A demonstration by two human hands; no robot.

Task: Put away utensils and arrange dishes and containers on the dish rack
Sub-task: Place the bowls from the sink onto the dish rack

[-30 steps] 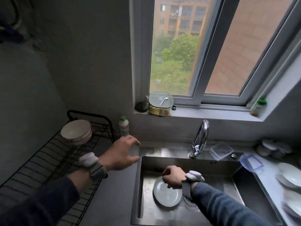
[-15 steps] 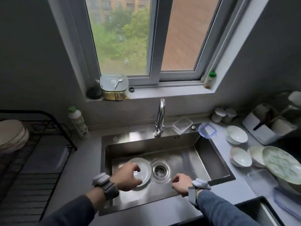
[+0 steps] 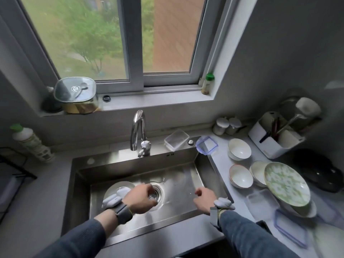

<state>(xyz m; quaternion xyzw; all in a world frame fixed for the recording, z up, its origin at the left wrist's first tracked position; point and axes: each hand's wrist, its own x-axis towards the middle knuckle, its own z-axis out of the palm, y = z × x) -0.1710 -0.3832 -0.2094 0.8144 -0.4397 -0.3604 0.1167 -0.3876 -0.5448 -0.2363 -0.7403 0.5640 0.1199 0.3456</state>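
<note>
A white plate [image 3: 113,189] lies in the steel sink [image 3: 188,161], left of the drain [image 3: 156,194]. My left hand [image 3: 141,199] hovers over the plate's right rim and the drain with its fingers curled down; what they hold is hidden. My right hand [image 3: 204,200] hangs over the sink's front right part, fingers loosely curled, holding nothing. On the right counter stand three white bowls [image 3: 239,148] [image 3: 241,176] [image 3: 257,173] and a green patterned plate [image 3: 286,183]. Only a corner of the black dish rack [image 3: 17,169] shows at the far left.
The faucet [image 3: 138,131] rises behind the sink. A clear container [image 3: 176,140] and a blue-rimmed lid [image 3: 206,145] sit at the sink's back right. A white utensil holder [image 3: 275,140] stands far right, and a soap bottle [image 3: 31,141] at left. More clear containers [image 3: 260,203] lie front right.
My view swung from the rack to the sink and right counter. My left hand came from the rack into the sink. My right hand let go of the plate and moved right.
</note>
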